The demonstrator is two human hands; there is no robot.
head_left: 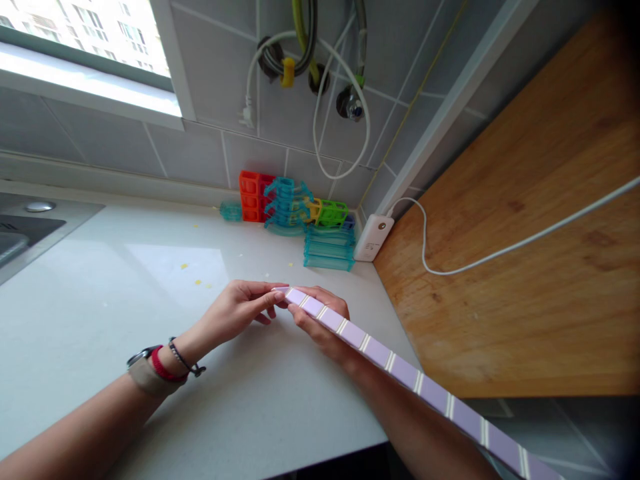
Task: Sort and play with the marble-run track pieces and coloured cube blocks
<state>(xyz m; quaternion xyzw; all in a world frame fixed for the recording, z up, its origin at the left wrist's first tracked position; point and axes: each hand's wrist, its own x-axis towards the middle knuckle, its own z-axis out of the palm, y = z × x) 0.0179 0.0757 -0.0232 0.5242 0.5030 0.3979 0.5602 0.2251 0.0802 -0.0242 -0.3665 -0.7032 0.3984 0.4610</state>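
Observation:
A long lilac strip (377, 350), split into segments by pale lines, runs slantwise from the middle of the view to the lower right edge. My left hand (247, 303) pinches its far tip between thumb and fingers. Just behind the tip, my right hand (320, 323) is closed around the strip, which partly covers this hand and forearm. Both hands are above the white countertop (225, 407). Beyond them, by the wall, stand teal plastic pieces (330, 248) and red plastic blocks (251, 197), with a green plastic block (333, 212) beside them.
A white device (373, 237) with a white cable (480, 255) leans by the wooden board (525, 280) on the right. Small yellow scraps (184, 267) lie on the counter. The sink edge (83, 210) is at far left. Hoses (300, 40) and a white cord hang on the tiled wall.

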